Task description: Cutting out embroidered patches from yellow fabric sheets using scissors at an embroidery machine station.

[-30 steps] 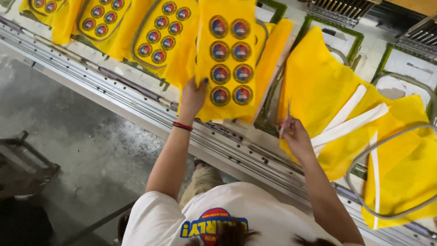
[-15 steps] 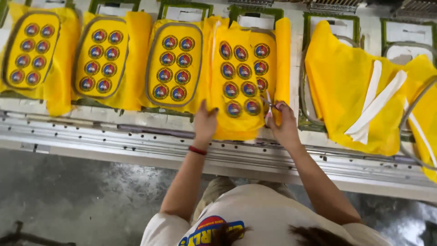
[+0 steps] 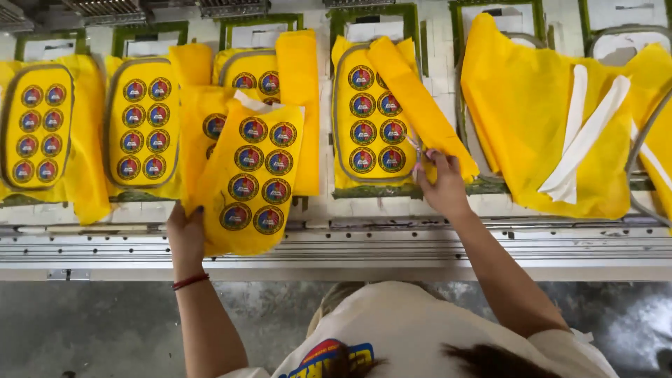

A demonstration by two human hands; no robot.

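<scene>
Left hand (image 3: 185,234) grips badge sheet (image 3: 252,175).

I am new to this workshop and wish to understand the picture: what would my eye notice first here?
Bright yellow cloth pieces with round multicoloured badges lie in a row of frames along the metal rail. The left hand holds one loose badge piece over the rail, left of centre. The right hand holds small scissors at a framed piece.

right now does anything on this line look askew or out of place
One yellow fabric panel with round badges is out of its hoop, tilted and overlapping the neighbouring hooped panel, gripped at its lower edge by the left hand. The right hand touches another hooped panel.
</scene>
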